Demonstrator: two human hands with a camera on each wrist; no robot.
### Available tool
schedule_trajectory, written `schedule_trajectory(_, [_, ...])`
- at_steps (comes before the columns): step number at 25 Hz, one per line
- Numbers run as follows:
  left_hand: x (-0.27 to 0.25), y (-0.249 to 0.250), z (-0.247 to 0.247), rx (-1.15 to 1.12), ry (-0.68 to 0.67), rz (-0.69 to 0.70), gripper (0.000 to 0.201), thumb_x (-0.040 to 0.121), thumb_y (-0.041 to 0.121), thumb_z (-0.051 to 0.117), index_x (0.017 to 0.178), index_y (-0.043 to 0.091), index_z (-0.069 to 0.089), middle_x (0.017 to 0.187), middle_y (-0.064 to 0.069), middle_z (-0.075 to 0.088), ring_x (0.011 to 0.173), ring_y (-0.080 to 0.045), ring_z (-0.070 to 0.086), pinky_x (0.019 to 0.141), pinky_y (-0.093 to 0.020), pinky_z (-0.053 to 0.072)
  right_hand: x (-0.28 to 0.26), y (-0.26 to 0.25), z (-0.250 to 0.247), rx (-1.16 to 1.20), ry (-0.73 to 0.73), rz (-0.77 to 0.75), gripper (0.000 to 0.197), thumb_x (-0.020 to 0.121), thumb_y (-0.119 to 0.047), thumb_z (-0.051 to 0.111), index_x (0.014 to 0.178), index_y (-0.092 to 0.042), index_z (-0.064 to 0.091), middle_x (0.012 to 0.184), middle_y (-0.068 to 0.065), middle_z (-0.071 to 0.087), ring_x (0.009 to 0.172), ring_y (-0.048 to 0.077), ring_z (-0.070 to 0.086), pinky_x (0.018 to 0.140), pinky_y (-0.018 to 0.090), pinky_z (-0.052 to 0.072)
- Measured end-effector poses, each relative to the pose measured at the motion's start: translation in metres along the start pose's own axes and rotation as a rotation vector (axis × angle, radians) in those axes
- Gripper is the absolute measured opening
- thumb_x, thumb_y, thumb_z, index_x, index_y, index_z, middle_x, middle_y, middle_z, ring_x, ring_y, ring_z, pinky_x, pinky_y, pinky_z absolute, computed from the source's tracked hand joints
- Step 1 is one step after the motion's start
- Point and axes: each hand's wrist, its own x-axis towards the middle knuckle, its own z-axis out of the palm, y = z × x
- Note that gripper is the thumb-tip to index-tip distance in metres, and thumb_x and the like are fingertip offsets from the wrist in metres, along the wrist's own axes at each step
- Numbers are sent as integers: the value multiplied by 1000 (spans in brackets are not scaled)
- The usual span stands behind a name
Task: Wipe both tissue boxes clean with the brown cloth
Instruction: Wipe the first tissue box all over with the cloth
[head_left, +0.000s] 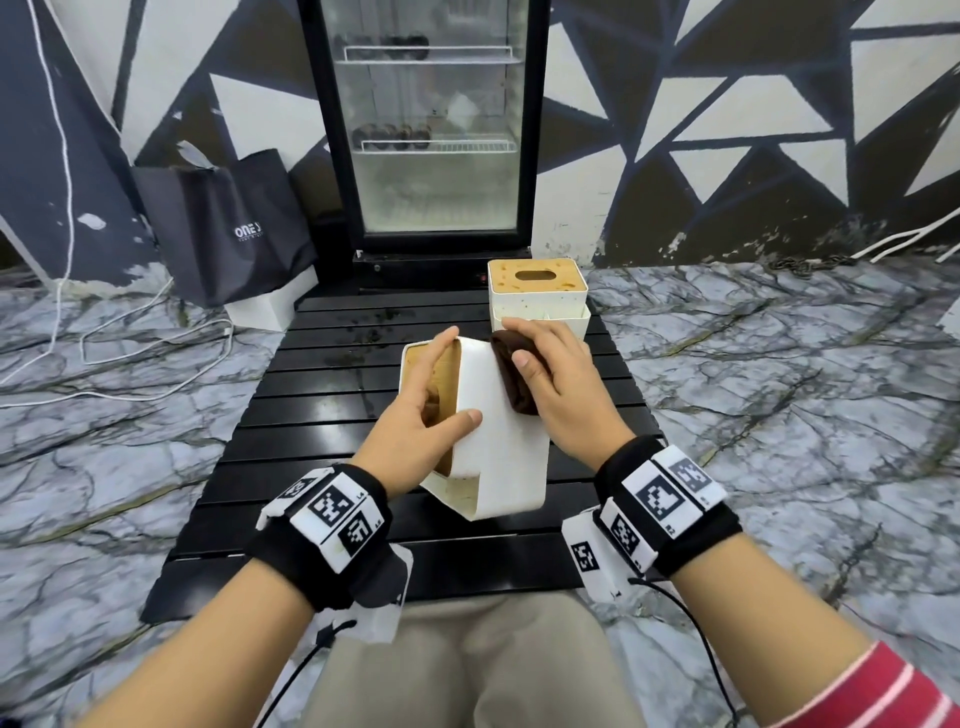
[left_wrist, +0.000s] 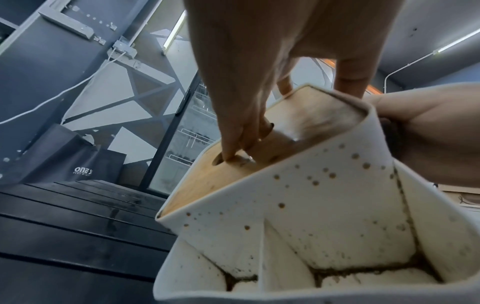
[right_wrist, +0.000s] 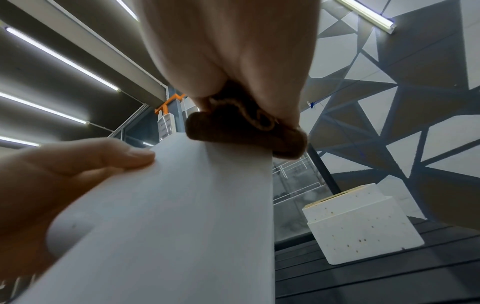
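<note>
A seated person wipes a tipped tissue box (head_left: 498, 415) with a brown cloth (head_left: 514, 374) over a black slatted table (head_left: 311, 395)

The left hand (head_left: 415, 415) grips the box tilted on its side, fingers hooked into the slot of its wooden lid, thumb flat on the white wall; the right hand (head_left: 556, 384) presses the folded cloth against the box's far upper edge, fingers close together over it. The second tissue box (head_left: 537, 296) stands upright just behind, its white side speckled brown

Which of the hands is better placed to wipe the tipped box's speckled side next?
Probably the right hand: it already presses the brown cloth on the tipped box, which the left hand grips.
</note>
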Motion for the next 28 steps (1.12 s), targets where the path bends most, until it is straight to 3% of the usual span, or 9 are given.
schedule_trajectory(4, [-3, -8, 1, 151, -35, 35, 77, 74, 19, 66, 130, 59, 30, 97, -10, 54, 91, -34, 54, 86, -40, 52, -6, 4, 2, 26, -19, 93, 34, 97, -17, 40, 129, -19, 47, 126, 4, 49, 120, 22, 40, 104, 29, 27])
schedule_trajectory(7, [-4, -12, 6, 175, -21, 72, 78, 77, 14, 68, 133, 51, 30, 97, 23, 48, 91, -5, 52, 96, -24, 41, -12, -4, 14, 13, 7, 49, 35, 97, -22, 36, 130, -20, 45, 126, 3, 48, 119, 20, 38, 101, 25, 25])
schedule_trajectory(9, [-3, -12, 5, 176, -15, 75, 79, 80, 3, 68, 132, 48, 30, 93, 27, 46, 87, 10, 49, 98, -19, 36, -11, -9, 19, 29, 10, 9, 37, 95, -24, 34, 130, -20, 45, 126, 2, 48, 118, 17, 37, 102, 26, 26])
schedule_trajectory(13, [-3, -15, 3, 233, -42, 64, 76, 80, 4, 67, 133, 47, 33, 93, 36, 47, 95, 15, 48, 97, -7, 33, -13, 7, 19, 70, 13, 80, 34, 96, -23, 35, 128, -19, 47, 125, 3, 50, 119, 21, 42, 105, 36, 31])
schedule_trajectory(16, [-5, -16, 5, 270, -68, 39, 75, 81, 3, 65, 135, 45, 34, 89, 50, 44, 100, 11, 51, 95, -14, 40, -20, 9, 24, 111, 33, 122, 34, 95, -24, 36, 126, -18, 48, 125, 4, 50, 118, 23, 43, 105, 40, 32])
schedule_trajectory(19, [-7, -21, 5, 243, -51, 45, 77, 79, 0, 66, 133, 44, 34, 103, 43, 44, 100, 18, 45, 97, 1, 27, -25, 3, 29, 91, 15, 79, 40, 91, -29, 32, 127, -21, 48, 126, 0, 49, 118, 17, 39, 102, 28, 27])
schedule_trajectory(23, [-9, -20, 7, 245, -50, 27, 76, 78, -2, 67, 131, 43, 35, 100, 39, 45, 97, 19, 43, 96, 2, 26, -27, 9, 28, 101, 22, 82, 40, 91, -31, 33, 128, -22, 47, 126, -1, 49, 119, 16, 39, 100, 25, 28])
schedule_trajectory(26, [-9, -18, 6, 145, -52, -37, 81, 79, 0, 66, 135, 46, 30, 113, 15, 53, 106, 7, 49, 103, -6, 29, -29, 8, 30, 89, 20, 69, 40, 92, -30, 33, 128, -22, 47, 126, -2, 49, 117, 14, 38, 97, 19, 26])
schedule_trajectory(28, [-8, -14, 8, 2, 9, -115, 81, 78, 22, 70, 139, 47, 23, 119, -4, 57, 112, -12, 55, 105, -21, 38, -32, 6, 32, 69, 9, 37, 39, 92, -29, 34, 128, -21, 48, 126, -2, 49, 115, 12, 37, 95, 12, 24])
